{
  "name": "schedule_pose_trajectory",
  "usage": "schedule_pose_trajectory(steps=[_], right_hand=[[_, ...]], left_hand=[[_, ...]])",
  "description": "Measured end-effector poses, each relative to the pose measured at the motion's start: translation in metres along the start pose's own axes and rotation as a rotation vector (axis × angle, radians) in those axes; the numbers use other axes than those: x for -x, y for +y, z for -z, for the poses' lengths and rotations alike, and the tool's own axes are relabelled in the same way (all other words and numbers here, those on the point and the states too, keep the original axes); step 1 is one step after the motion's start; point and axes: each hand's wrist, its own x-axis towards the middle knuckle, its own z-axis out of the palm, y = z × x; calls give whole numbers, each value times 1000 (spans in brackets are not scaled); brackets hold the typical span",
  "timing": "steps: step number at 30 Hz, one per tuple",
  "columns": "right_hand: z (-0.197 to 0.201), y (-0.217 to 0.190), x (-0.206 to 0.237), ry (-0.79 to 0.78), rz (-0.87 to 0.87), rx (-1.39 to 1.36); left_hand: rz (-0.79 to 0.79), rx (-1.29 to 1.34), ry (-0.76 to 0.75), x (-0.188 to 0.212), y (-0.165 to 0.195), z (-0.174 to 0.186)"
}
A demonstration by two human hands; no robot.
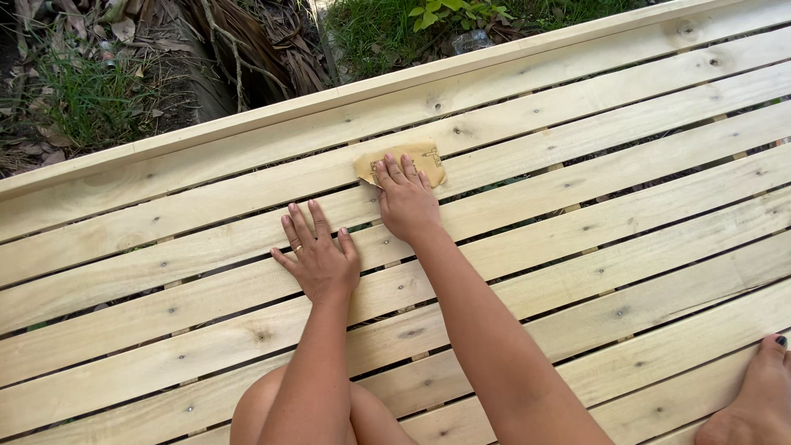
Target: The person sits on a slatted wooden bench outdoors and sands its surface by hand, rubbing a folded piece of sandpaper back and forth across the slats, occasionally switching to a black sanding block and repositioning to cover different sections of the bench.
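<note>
Slatted pale wood platform spans our view; grass and dry leaves lie beyond its far edge. Our left hand rests flat, fingers spread, on a near slat. Our right hand presses flat on the tan sandpaper sheet, farther off. Sheet looks thin, light, floppy; best pinned under fingertips, we judge.

Right hand flat on the sandpaper sheet, which lies on a slat of the slatted wooden platform; left hand presses the slats just left and nearer; grass beyond the far edge; a bare foot at near right
</note>
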Motion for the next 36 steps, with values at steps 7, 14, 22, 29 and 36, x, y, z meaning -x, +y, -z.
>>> schedule_pose_trajectory(steps=[7, 14, 22, 29, 36], right_hand=[[41, 26, 171, -40, 51, 26], [68, 147, 174, 27, -33, 235], [7, 79, 55, 36, 66, 170], [35, 133, 29, 114, -96, 200], [12, 92, 41, 102, 172, 188]], left_hand=[[-10, 18, 19, 7, -3, 1], [-1, -8, 14, 5, 0, 3], [5, -12, 44, 3, 5, 3], [-10, -10, 69, -1, 2, -5], [2, -31, 65, -2, 2, -6]])
